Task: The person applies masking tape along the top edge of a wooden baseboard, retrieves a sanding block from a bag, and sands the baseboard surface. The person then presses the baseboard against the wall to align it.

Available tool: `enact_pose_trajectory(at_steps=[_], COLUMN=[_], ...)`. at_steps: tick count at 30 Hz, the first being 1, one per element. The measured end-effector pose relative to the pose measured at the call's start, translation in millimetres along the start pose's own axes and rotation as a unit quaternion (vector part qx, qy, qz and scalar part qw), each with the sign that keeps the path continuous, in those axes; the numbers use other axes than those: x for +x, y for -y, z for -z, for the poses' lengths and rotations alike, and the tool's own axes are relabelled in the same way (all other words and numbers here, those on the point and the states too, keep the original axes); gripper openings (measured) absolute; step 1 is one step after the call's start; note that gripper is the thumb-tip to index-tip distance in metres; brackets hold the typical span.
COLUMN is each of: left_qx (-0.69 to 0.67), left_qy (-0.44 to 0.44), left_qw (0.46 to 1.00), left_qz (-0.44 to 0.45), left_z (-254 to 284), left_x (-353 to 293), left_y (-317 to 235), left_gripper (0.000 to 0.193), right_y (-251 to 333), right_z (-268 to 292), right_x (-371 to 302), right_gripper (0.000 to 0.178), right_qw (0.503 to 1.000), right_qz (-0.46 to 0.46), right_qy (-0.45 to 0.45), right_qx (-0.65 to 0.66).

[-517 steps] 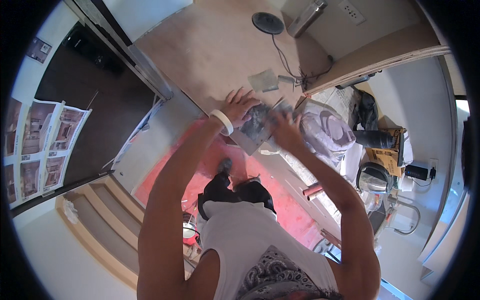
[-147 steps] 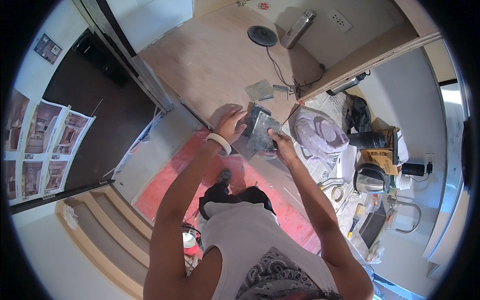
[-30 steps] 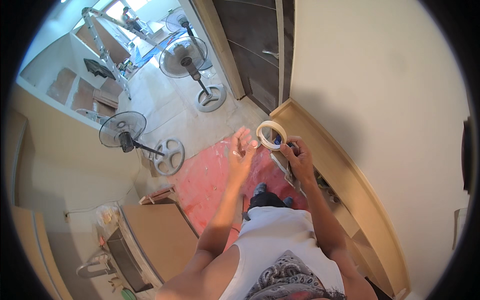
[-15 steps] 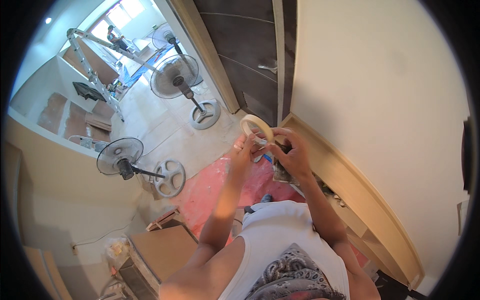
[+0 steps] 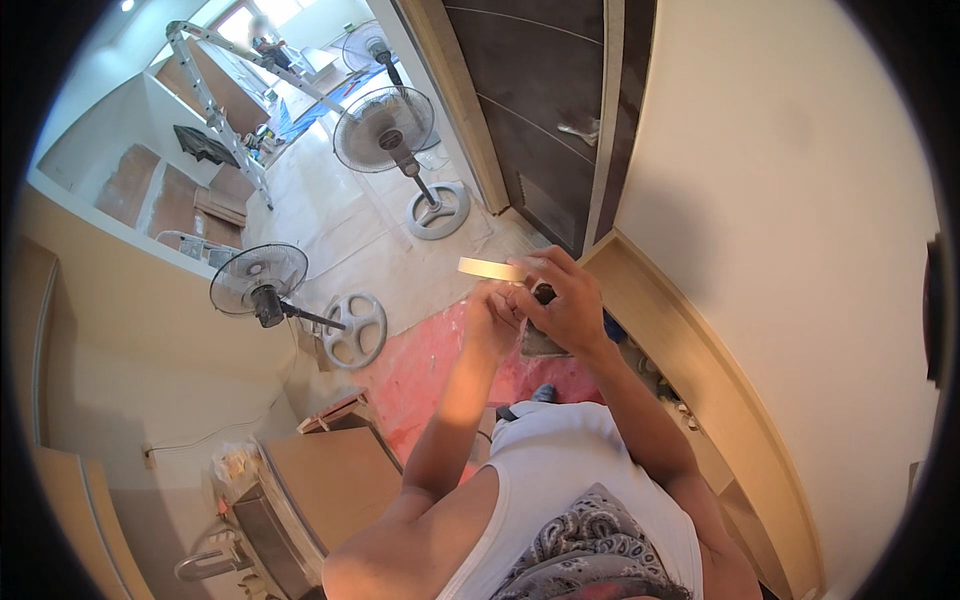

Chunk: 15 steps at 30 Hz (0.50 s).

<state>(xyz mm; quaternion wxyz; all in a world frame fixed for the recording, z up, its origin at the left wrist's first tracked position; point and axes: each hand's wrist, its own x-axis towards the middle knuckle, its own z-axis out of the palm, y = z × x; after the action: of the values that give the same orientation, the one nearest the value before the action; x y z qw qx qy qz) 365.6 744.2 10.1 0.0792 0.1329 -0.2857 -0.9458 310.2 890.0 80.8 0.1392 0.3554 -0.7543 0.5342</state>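
A roll of masking tape (image 5: 488,269) is turned nearly edge-on in front of my chest, its pale yellow band catching the light. My right hand (image 5: 568,302) grips the roll's right end with its upper fingers. A dark, rounded object (image 5: 544,293) shows inside that same hand; its kind is hidden. Just beneath the roll, my left hand (image 5: 488,318) is closed, its fingertips meeting my right thumb. What those left fingers pinch is covered by the two hands.
Pedestal fans (image 5: 385,130) stand on the left, one nearer fan (image 5: 260,285) beside the low wall. Behind them are a stepladder (image 5: 215,115) and a distant person. A dark door (image 5: 535,100) is ahead; a wooden ledge (image 5: 700,370) runs right. Red sheeting (image 5: 425,370) covers the floor below.
The tape roll has tipped from showing its open ring to lying nearly edge-on, and sits a little further left. My hands have drawn closer together. The whole view has shifted slightly.
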Motion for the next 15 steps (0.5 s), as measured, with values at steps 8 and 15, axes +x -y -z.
enact_pose_trajectory(at_steps=[8,15], left_qx=[0.097,-0.119], left_qy=[-0.006,0.124], left_qw=[0.993,0.983], left_qz=[-0.07,0.065], left_z=[-44.1,-56.4], left_x=[-19.0,-14.6], left_y=[-4.4,-2.4], left_gripper=[0.056,0.073], right_y=[-4.5,-19.1], right_z=[13.6,32.1], right_x=[-2.2,-8.1], right_gripper=[0.029,0.032], right_qw=[0.998,0.997], right_qz=[0.048,0.024], right_qy=[-0.026,-0.035], right_qx=[-0.003,0.064])
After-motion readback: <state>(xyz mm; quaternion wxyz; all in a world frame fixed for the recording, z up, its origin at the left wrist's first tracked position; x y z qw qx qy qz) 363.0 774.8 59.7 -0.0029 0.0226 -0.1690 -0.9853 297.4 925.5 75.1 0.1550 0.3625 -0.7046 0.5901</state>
